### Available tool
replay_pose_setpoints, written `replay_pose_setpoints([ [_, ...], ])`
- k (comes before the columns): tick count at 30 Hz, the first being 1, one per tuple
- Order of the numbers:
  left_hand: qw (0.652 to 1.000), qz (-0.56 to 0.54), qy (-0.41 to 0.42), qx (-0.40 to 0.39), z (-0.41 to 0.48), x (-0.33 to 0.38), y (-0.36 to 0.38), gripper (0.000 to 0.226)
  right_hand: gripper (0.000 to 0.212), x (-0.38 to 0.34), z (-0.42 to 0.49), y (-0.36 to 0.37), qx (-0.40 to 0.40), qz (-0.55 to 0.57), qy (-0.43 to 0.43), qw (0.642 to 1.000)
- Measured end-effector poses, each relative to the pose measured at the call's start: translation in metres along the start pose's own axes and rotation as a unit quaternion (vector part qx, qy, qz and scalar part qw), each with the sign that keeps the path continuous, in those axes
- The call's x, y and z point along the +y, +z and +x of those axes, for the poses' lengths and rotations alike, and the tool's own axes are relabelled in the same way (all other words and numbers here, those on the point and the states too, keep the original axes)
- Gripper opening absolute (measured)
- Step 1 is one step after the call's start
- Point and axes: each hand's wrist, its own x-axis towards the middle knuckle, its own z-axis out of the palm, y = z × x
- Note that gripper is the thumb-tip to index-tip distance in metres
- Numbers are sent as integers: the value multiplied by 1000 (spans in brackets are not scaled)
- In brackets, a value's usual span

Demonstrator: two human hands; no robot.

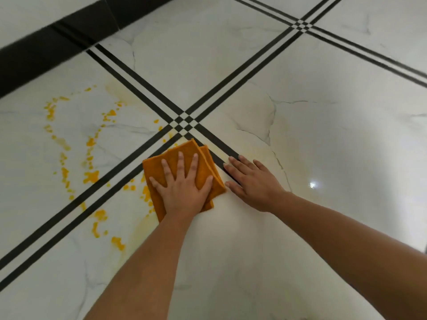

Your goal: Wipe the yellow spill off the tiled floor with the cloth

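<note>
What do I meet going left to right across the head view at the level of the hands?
In order: yellow spill → cloth, with the left hand pressed flat on it → right hand, flat on the tiled floor beside the cloth → bright glare spot.

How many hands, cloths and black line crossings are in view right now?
Hands: 2, left hand and right hand
Cloths: 1, cloth
Line crossings: 2, near crossing and far crossing
Total: 5
</note>
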Motion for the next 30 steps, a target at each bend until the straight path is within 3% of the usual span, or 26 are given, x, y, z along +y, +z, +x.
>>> replay_pose_setpoints([
  [4, 998, 14, 59, 7, 24, -15, -2, 74, 58, -17, 30, 7, 57, 62, 70, 994],
  [8, 999, -38, -31, 17, 70, -18, -13, 76, 55, -29, 37, 14, 86, 78, 116, 986],
  [13, 987, 43, 156, 10, 46, -45, -6, 76, 59, -30, 45, 5, 76, 50, 134, 987],
  [18, 999, -22, 30, 27, 92, -46, -21, 77, 55, -46, 67, -3, 93, 80, 143, 982],
  [22, 986, 49, 153, 35, 71, -77, -12, 74, 56, -56, 79, -2, 85, 87, 129, 984],
  [23, 987, 46, 152, 35, 77, -85, -14, 74, 56, -58, 78, 0, 80, 86, 130, 985],
  [27, 999, -20, 14, 37, 115, -90, -29, 75, 57, -66, 76, 5, 83, 80, 139, 984],
  [30, 995, 21, 82, 47, 96, -88, -19, 75, 57, -68, 79, 5, 88, 74, 141, 983],
])
